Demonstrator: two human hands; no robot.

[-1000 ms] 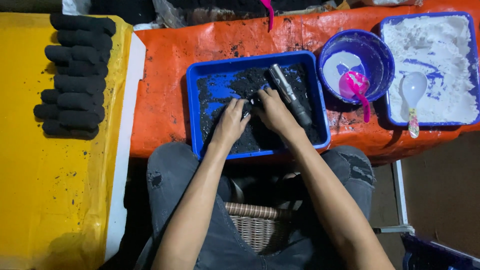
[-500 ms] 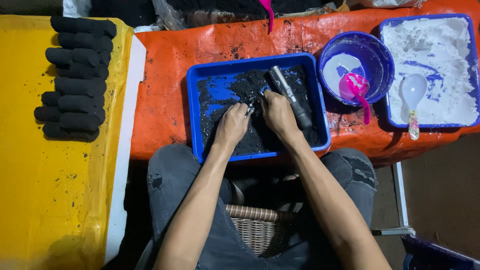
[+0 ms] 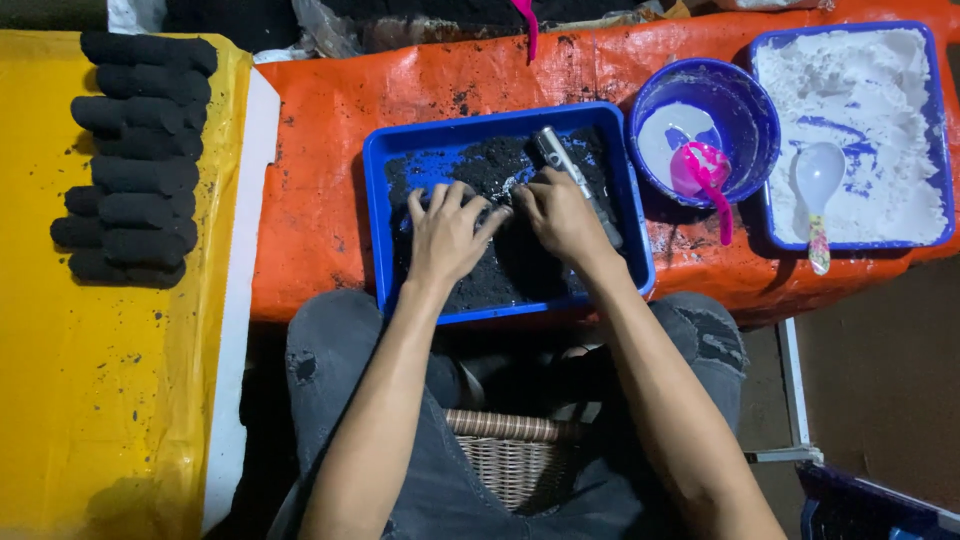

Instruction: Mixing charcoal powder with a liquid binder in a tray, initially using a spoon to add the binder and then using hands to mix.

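A blue tray [image 3: 380,190] on an orange sheet holds loose black powder [image 3: 500,160]. My left hand [image 3: 445,232] lies flat on the powder with its fingers spread. My right hand [image 3: 560,215] rests beside it, fingers curled into the powder near a small shiny piece. A grey metal tube [image 3: 562,168] lies slanted in the tray, partly under my right hand. Whether my right hand grips anything is hidden.
Several black cylinders [image 3: 135,160] are stacked on a yellow sheet [image 3: 110,380] at left. A round blue bowl [image 3: 705,125] with white paste and a pink scoop [image 3: 705,175] sits right of the tray. A second blue tray [image 3: 850,130] holds white powder and a white spoon [image 3: 818,190]. A wicker basket [image 3: 510,450] stands between my knees.
My left hand has opened from a curled grip and spread flat over the powder, sliding slightly left. My right hand has stayed close to the tube.
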